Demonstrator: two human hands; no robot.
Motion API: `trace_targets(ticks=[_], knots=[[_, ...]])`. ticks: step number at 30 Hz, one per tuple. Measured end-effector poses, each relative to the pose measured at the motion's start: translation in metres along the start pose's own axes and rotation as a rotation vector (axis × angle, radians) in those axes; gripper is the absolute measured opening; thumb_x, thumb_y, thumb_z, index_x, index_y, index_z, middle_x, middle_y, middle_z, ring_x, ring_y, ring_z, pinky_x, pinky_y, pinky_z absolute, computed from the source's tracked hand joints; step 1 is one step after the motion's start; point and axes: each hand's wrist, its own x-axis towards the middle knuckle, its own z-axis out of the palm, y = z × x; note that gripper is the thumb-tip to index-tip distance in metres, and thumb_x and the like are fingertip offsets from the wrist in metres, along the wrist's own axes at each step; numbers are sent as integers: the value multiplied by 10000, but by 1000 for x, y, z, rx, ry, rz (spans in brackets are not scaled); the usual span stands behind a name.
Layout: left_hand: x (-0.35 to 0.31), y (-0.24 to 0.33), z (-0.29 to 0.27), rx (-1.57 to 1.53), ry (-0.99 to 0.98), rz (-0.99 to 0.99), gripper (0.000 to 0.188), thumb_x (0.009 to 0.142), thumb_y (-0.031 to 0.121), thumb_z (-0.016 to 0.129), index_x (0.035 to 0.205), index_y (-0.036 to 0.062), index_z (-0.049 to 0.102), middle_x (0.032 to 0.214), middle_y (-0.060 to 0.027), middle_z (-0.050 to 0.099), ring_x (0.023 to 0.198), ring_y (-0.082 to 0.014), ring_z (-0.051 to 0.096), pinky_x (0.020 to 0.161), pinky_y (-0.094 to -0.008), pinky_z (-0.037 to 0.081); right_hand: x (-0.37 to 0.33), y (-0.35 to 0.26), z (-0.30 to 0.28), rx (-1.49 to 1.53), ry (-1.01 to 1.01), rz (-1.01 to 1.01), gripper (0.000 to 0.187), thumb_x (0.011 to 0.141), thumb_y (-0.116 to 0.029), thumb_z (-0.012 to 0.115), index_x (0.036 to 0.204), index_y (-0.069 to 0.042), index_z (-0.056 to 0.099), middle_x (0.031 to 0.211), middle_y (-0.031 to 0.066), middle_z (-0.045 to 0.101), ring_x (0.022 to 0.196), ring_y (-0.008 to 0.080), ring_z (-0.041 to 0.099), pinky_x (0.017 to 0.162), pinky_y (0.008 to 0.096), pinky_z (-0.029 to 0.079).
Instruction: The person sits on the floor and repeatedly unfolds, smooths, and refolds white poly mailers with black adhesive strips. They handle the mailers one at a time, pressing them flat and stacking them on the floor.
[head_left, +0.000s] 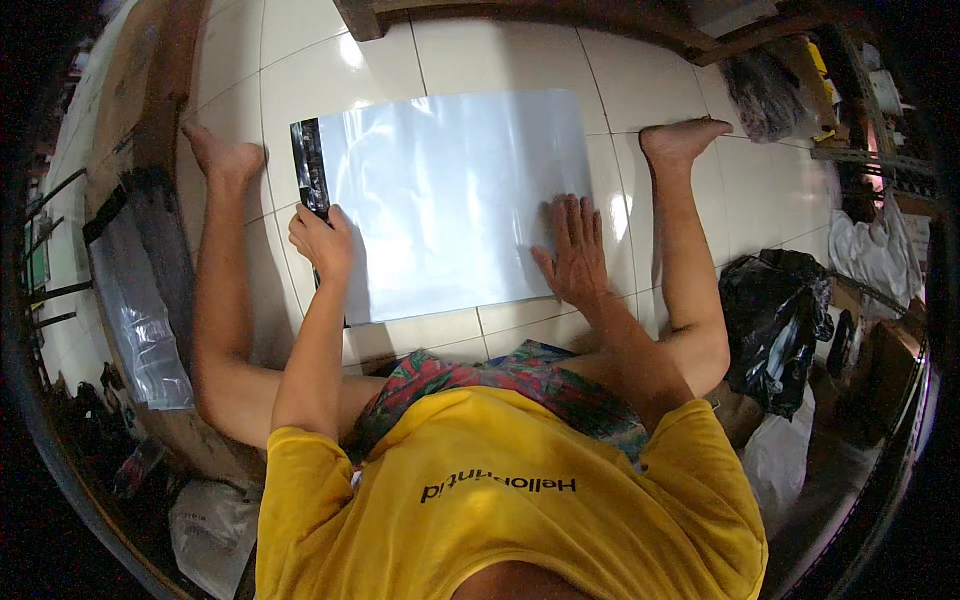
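Observation:
A large white plastic mailing bag (450, 200) lies flat on the floor between my spread legs, with a glossy black strip along its left edge. My left hand (322, 242) is closed at that strip, its fingers curled over the bag's left edge. Flat on the bag's lower right part rests my right hand (577, 255), its fingers stretched out and pointing away from me. It holds nothing.
Pale floor tiles (480, 55) surround the bag. To my left, a stack of folded grey-white plastic bags (150, 330) lies on cardboard. A black plastic bag (775, 315) and a white plastic bag (875, 245) are at the right. Wooden furniture (530, 12) stands at the far side.

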Motion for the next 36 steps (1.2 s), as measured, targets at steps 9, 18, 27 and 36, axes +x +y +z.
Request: trace_targets(ticks=[9, 18, 27, 36], knots=[[-3, -1, 1, 4, 128, 110, 690, 942, 247, 602, 1436, -167, 355, 1331, -338, 455, 1236, -466, 420, 1103, -538, 320, -2, -2, 10, -61, -65, 15, 856, 967, -558, 533, 1540, 32, 297, 1593, 340, 231, 1489, 515, 198, 1211, 639, 141], [-155, 193, 41, -99, -638, 1051, 766, 918, 436, 603, 1461, -75, 425, 1564, -238, 370, 1487, -377, 290, 1246, -506, 151, 0, 9, 23, -84, -93, 8, 860, 932, -510, 580, 1550, 15, 293, 1590, 349, 236, 1476, 548, 204, 1188, 674, 160], [-121, 107, -2, 134, -532, 669, 844, 948, 466, 579, 1526, -85, 305, 1622, -260, 265, 1530, -371, 216, 1247, -521, 147, -6, 6, 18, -56, -23, 13, 821, 954, -460, 573, 1530, 59, 303, 1572, 377, 244, 1475, 549, 212, 1199, 646, 169], [-85, 37, -35, 164, -419, 518, 790, 978, 370, 517, 1537, -115, 238, 1624, -296, 212, 1535, -411, 152, 1256, -524, 87, -3, 10, 21, -51, -34, 7, 819, 964, -443, 554, 1512, 104, 288, 1560, 401, 236, 1461, 566, 221, 1197, 657, 161]])
